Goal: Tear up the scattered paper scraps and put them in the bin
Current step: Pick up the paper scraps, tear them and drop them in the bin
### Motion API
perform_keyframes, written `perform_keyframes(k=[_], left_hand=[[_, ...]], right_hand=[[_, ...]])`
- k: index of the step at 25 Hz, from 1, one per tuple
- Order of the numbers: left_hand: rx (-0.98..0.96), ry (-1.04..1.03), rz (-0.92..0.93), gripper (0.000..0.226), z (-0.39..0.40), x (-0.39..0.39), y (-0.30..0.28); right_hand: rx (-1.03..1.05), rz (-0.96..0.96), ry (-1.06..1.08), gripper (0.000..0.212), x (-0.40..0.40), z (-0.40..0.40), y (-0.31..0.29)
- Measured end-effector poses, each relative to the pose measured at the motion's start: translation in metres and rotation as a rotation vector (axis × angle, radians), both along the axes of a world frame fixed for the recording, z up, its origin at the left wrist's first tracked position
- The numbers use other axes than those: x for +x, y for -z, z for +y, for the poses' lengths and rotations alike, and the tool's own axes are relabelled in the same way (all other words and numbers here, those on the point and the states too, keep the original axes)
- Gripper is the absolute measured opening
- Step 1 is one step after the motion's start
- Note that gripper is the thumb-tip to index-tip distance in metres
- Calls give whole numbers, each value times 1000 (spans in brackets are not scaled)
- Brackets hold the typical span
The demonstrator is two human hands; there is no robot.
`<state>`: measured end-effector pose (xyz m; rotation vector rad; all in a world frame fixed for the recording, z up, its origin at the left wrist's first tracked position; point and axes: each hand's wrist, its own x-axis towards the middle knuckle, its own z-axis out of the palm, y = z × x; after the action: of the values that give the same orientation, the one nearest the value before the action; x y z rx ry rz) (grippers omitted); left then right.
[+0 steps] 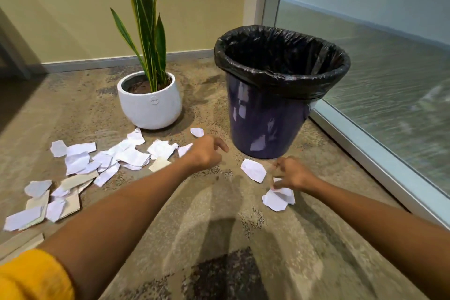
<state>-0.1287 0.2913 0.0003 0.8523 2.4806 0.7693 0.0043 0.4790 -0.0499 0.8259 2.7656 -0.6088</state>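
On the carpet by the bin: white paper scraps [102, 165] lie scattered — most in a loose drift to the left, in front of the plant pot [149, 105], well apart from the bin's mouth
Bin: purple bin [265, 117] with a black liner [282, 75] folded over its rim, upright near the glass wall [389, 80]; I cannot tell whether any paper lies inside
Right hand: right hand [291, 175] is low over the floor, fingers pinched on a crumpled scrap [280, 198] that hangs from them, seemingly touching the carpet
Left hand: left hand [207, 153] is loosely curled, forefinger out toward the bin, holding nothing I can see; a small piece [185, 150] lies just beside it
Loose piece: a flat scrap [253, 170] rests between the two hands
Step in hand: gathering — picking paper off the floor, by my reading, before tearing
Next move calls for: both hands on one scrap to rip it, then a lift over the liner's rim; the left drift looks untouched, so much of the task remains
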Motion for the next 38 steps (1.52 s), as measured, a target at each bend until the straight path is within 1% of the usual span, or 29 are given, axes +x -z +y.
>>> perform_keyframes(k=[2, 3, 4, 6, 8, 9, 12, 14, 15, 17, 19, 21, 23, 25, 26, 27, 29, 31, 32, 33, 35, 38], left_hand=[[-176, 205, 158, 38, 10, 6, 16], [-243, 273, 194, 41, 17, 10, 25], [-305, 336, 225, 43, 24, 14, 34], [-421, 461, 307, 48, 40, 24, 52], [-506, 554, 386, 52, 53, 30, 65], [-532, 564, 390, 52, 58, 31, 69], [-596, 552, 303, 52, 67, 34, 79], [-595, 546, 240, 55, 64, 36, 84], [-583, 542, 234, 58, 61, 37, 84], [-555, 520, 231, 57, 55, 35, 83], [-508, 476, 226, 51, 50, 34, 78], [-406, 429, 221, 40, 39, 29, 72], [-303, 365, 199, 34, 20, 18, 65], [-300, 321, 200, 35, -10, 0, 61], [-360, 302, 222, 45, -27, -12, 59], [-462, 274, 245, 61, -46, -24, 58], [-690, 185, 235, 91, -86, -45, 57], [-838, 84, 187, 106, -123, -61, 59], [-875, 54, 149, 107, -138, -66, 61], [-875, 22, 89, 105, -150, -69, 64], [-773, -78, -55, 94, -161, -67, 67], [-621, -162, -95, 70, -160, -66, 68]], right_hand=[[7, -149, -28, 75, 2, 2, 17], [24, -177, -37, 86, 1, 2, 23], [41, -181, -36, 93, -1, 3, 26], [17, -169, -5, 97, -6, 7, 30], [-58, -156, 10, 88, -11, 10, 32], [-97, -146, 0, 81, -13, 11, 33], [-211, -64, 15, 53, -21, 15, 31], [-302, 45, 95, 31, -29, 20, 26], [-357, 109, 153, 25, -35, 21, 24], [-435, 212, 249, 22, -47, 18, 25], [-454, 222, 275, 33, -58, 11, 30], [-363, 165, 235, 48, -68, 1, 39], [-250, 119, 186, 58, -74, -8, 44], [-221, 100, 133, 60, -79, -20, 47], [-217, 100, 108, 61, -81, -27, 49], [-212, 100, 82, 64, -83, -33, 50], [-201, 78, 19, 76, -86, -43, 48], [-196, 66, -39, 81, -87, -49, 45], [-207, 68, -40, 80, -88, -50, 43], [-229, 69, -24, 78, -90, -52, 40], [-280, 70, 0, 70, -95, -57, 31], [-301, 103, -16, 56, -103, -68, 10]])
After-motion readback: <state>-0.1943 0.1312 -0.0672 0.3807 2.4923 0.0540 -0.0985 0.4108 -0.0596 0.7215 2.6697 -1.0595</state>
